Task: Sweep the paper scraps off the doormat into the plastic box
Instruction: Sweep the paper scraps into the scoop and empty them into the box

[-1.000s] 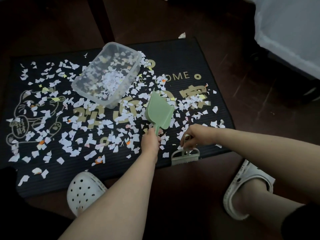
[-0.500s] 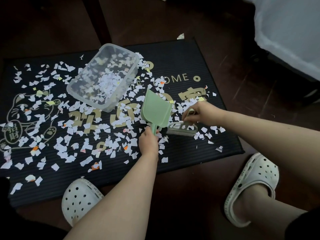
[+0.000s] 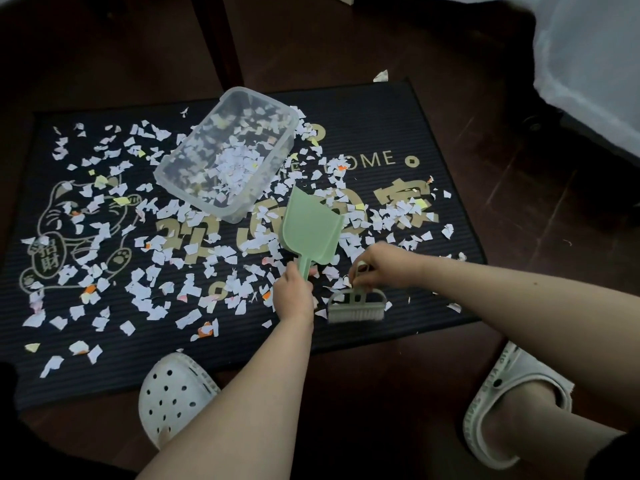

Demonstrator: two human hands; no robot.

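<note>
The brush [image 3: 356, 304] is coming back down: half a second ago it was up beside the scoop's mouth, and now it is sitting low, near the mat's front edge, with the right hand [image 3: 384, 265] trailing it.

Closest in, 2 white clogs [image 3: 173, 393] are planting on the dark floor, the left one touching the mat [image 3: 381, 109]. The left hand [image 3: 294, 297] is wrapping its fingers round the scoop's thin handle. The right is pinching the brush's loop handle from above, bristles pointing down at the mat. The green scoop [image 3: 310, 230] is lying flat, mouth facing away, scraps [image 3: 138, 299] crowding all around it.

Those scraps are looking feather-light and flimsy, likely to flutter or snag in the mat's ribs, so short, low strokes are probably the safest bet. That loop and that handle are the places to hold.

Further back, the clear box [image 3: 239, 211] is sitting on the mat, left of the scoop, a small pile already inside. Most of the paper is waiting outside it.
</note>
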